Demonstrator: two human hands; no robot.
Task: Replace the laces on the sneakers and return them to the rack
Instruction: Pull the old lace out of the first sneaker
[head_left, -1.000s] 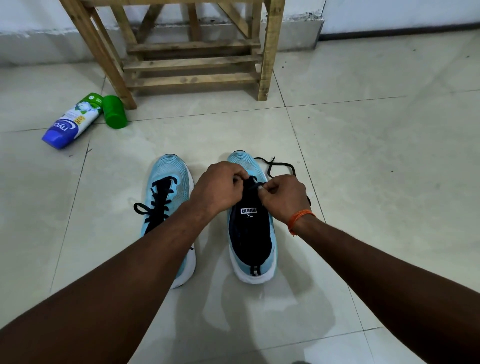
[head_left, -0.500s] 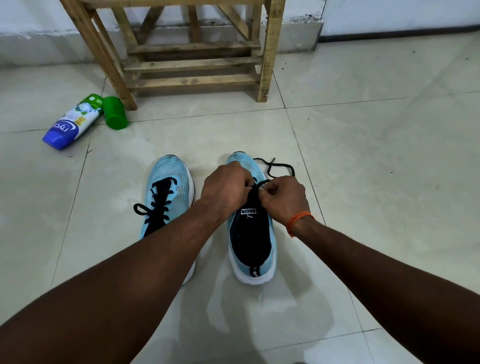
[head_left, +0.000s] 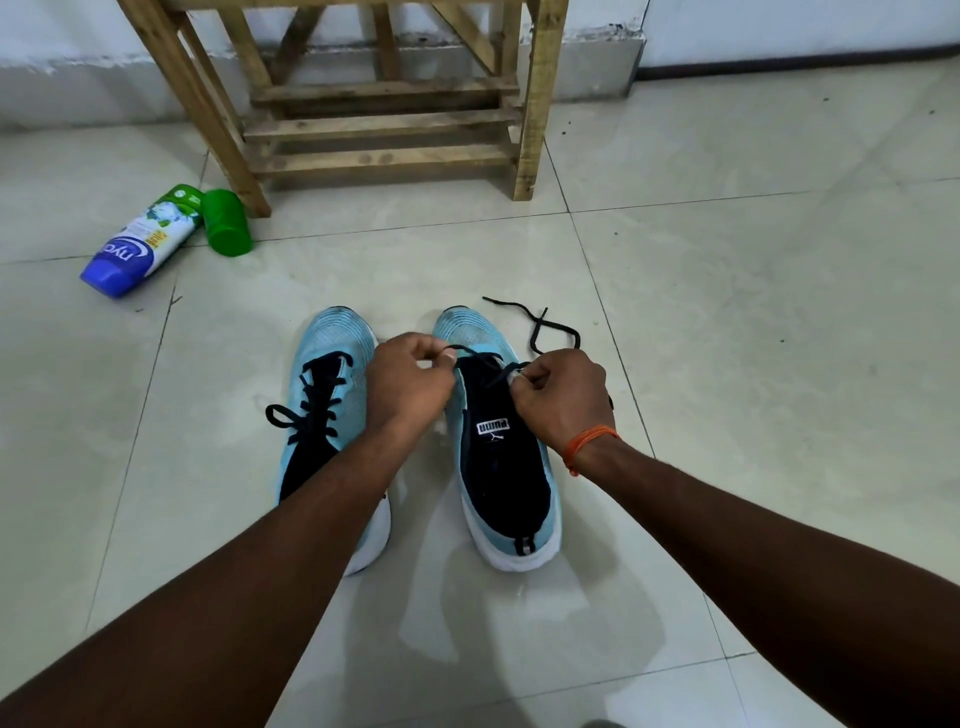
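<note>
Left sneaker (head_left: 332, 415) frame centre, laced. Right sneaker (head_left: 498, 447) beside it, lacing barely begun: left hand (head_left: 410, 387), right hand (head_left: 558, 397) each pinch black lace (head_left: 550, 327). Rack (head_left: 384, 124) top centre, return pending.

left hand (head_left: 410, 387) and right hand (head_left: 560, 400) both pinching.

Left hand (head_left: 410, 382) and right hand (head_left: 558, 397) pinch a black lace (head_left: 539, 323) over the right sneaker (head_left: 506, 467).
The lace's loose end lies on the tiled floor (head_left: 753, 312) beside the toe. The laced left sneaker (head_left: 332, 338) stands just beside. Behind stands a wooden rack (head_left: 384, 124); a blue-and-white bottle (head_left: 140, 241) and green cap (head_left: 227, 222) lie near its leg.
</note>
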